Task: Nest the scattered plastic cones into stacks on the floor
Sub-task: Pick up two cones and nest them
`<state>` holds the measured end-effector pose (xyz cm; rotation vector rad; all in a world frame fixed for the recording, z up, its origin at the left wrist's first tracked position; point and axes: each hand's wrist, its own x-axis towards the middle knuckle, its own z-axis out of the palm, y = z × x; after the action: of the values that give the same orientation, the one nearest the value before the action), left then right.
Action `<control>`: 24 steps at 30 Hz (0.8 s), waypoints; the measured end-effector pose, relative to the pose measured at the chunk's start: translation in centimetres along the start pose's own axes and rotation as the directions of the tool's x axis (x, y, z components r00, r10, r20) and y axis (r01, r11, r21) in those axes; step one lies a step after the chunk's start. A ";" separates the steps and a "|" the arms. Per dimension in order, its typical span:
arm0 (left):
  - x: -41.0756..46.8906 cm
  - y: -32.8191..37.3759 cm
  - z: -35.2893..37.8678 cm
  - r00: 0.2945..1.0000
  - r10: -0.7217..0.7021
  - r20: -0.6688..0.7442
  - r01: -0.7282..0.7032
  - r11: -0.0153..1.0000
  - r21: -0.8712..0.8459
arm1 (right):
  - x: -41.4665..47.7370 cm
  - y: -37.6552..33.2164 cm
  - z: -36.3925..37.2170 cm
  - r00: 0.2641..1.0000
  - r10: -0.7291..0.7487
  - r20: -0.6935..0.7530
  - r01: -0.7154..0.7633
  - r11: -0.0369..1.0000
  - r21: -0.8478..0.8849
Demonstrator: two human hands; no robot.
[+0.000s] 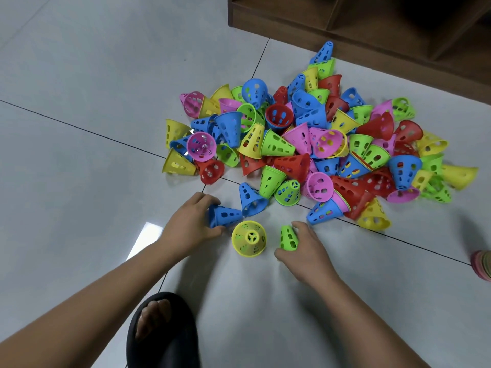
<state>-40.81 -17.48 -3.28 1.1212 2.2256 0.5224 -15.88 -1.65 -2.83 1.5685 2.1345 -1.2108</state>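
Observation:
A big heap of perforated plastic cones [313,139] in blue, green, yellow, red and pink lies scattered on the grey tiled floor. My left hand [191,221] grips a blue cone [225,215] that lies on its side at the heap's near edge. My right hand [303,251] holds a green cone [289,238], tilted, just above the floor. Between both hands a yellow cone [249,238] stands upright on its wide rim. Another blue cone [251,196] stands just behind the held blue one.
A dark wooden shelf unit [372,25] stands behind the heap. My foot in a black slipper [162,330] rests on the floor near the bottom. A blurred pink and green stack of cones [482,264] shows at the right edge.

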 end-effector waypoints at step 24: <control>-4.9 6.5 -4.0 0.905 0.054 -0.423 -0.277 0.828 -0.488 | -7.6 -8.1 -1.4 0.801 -0.531 -0.276 0.590 0.778 0.215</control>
<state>-37.30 -18.17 5.06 0.9644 2.0809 1.4675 -19.48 -6.53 6.56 1.2078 2.8004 -1.6750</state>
